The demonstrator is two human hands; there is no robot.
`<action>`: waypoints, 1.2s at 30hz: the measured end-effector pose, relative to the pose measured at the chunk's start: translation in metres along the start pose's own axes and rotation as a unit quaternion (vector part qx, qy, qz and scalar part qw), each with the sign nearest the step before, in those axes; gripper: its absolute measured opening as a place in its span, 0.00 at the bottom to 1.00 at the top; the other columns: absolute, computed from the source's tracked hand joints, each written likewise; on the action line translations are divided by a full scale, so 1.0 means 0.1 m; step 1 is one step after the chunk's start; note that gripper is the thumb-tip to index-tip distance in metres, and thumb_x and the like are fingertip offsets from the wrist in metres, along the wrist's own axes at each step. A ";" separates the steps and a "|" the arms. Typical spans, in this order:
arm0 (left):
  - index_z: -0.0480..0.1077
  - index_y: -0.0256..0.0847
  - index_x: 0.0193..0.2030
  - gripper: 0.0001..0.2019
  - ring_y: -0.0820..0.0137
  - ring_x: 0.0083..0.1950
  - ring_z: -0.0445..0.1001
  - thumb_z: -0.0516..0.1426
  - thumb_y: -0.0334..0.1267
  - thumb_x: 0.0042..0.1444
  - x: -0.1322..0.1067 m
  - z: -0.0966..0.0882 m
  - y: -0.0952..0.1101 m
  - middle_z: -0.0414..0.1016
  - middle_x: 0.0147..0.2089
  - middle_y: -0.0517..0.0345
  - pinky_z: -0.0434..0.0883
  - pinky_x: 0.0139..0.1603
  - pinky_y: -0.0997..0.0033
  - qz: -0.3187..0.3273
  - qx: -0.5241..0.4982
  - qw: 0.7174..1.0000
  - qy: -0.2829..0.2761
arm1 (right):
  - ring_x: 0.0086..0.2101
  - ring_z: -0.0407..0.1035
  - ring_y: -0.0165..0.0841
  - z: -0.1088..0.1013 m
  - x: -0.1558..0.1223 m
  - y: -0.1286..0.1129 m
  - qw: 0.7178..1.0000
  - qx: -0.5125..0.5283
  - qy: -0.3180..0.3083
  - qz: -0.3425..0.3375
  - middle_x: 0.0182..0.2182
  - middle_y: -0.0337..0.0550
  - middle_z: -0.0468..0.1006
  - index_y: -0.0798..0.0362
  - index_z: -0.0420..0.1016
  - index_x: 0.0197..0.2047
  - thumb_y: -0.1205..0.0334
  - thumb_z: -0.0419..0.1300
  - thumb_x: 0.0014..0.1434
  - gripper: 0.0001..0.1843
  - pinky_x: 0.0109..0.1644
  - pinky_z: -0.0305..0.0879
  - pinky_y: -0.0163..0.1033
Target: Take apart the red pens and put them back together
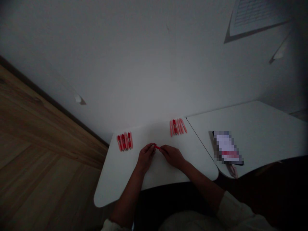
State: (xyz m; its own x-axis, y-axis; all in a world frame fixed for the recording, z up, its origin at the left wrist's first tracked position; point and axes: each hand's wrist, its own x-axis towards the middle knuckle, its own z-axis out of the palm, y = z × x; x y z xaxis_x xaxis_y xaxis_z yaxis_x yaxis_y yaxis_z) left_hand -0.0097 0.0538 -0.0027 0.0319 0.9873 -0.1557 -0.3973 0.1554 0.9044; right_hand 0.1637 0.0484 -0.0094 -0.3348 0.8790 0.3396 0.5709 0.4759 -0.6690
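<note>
A small red pen (157, 147) is held between my two hands, above the white table. The fingers of my left hand (147, 153) are closed around its left end, hiding that part. At its right end my right hand (171, 155) pinches it. Beyond my left hand lies a row of red and pink pens (124, 141), side by side. Another row, mostly pink pens (181, 126) with a red one (175, 127) among them, lies farther back on the right.
The white table (113, 179) stands against a grey wall (134, 64). A second tabletop (255, 134) adjoins it on the right, bearing a phone (227, 147) with a blurred-out screen and a pinkish strap (232, 170). A printed sheet (252, 16) hangs on the wall.
</note>
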 end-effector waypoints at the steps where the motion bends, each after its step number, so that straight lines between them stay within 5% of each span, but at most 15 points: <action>1: 0.76 0.37 0.39 0.13 0.79 0.32 0.69 0.65 0.38 0.46 0.00 0.00 0.00 0.73 0.33 0.58 0.68 0.35 0.81 0.000 -0.001 1.000 0.000 | 0.32 0.70 0.31 0.00 0.00 0.00 1.000 0.005 0.004 0.002 0.33 0.41 0.76 0.51 0.69 0.44 0.53 0.51 0.64 0.12 0.35 0.59 0.33; 9: 0.76 0.36 0.38 0.12 0.78 0.33 0.70 0.65 0.37 0.45 -0.01 -0.01 0.00 0.74 0.33 0.57 0.68 0.37 0.80 -0.008 0.010 1.000 -0.009 | 0.29 0.69 0.30 0.02 -0.01 0.06 0.999 0.040 -0.010 -0.012 0.28 0.40 0.75 0.52 0.71 0.37 0.56 0.50 0.64 0.13 0.34 0.59 0.33; 15: 0.75 0.38 0.39 0.12 0.79 0.33 0.69 0.65 0.38 0.46 0.00 -0.03 -0.02 0.74 0.35 0.57 0.67 0.36 0.81 -0.003 0.017 0.999 -0.030 | 0.23 0.66 0.27 0.00 0.01 0.10 0.985 0.165 -0.057 0.001 0.20 0.36 0.72 0.53 0.72 0.34 0.58 0.50 0.64 0.13 0.31 0.59 0.31; 27: 0.75 0.37 0.38 0.10 0.80 0.31 0.68 0.64 0.38 0.48 -0.01 -0.04 0.02 0.71 0.31 0.60 0.66 0.35 0.82 0.002 0.023 0.998 -0.058 | 0.13 0.51 0.22 0.02 0.08 0.11 0.875 0.425 -0.173 0.151 0.13 0.31 0.64 0.54 0.70 0.31 0.49 0.53 0.56 0.17 0.17 0.47 0.29; 32: 0.75 0.37 0.38 0.11 0.79 0.34 0.69 0.64 0.38 0.48 0.00 -0.02 -0.01 0.73 0.36 0.58 0.66 0.37 0.80 0.009 0.020 0.999 -0.040 | 0.13 0.50 0.22 0.02 0.07 0.10 0.885 0.410 -0.168 0.143 0.13 0.31 0.63 0.55 0.70 0.31 0.48 0.52 0.58 0.18 0.18 0.48 0.30; 36: 0.72 0.40 0.46 0.17 0.72 0.39 0.72 0.62 0.43 0.49 0.02 0.03 -0.02 0.74 0.43 0.52 0.68 0.41 0.72 0.031 0.000 0.998 -0.048 | 0.24 0.62 0.26 0.04 0.09 0.07 0.938 0.338 -0.044 0.058 0.24 0.37 0.70 0.53 0.74 0.33 0.47 0.54 0.58 0.18 0.30 0.60 0.33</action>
State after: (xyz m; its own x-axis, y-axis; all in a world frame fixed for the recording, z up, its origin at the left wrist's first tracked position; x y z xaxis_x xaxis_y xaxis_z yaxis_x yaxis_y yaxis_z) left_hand -0.0066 0.0551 -0.0035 0.0946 0.9937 -0.0598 -0.4011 0.0930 0.9113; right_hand 0.1614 0.0596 -0.0137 -0.3781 0.9034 0.2025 0.0112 0.2231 -0.9747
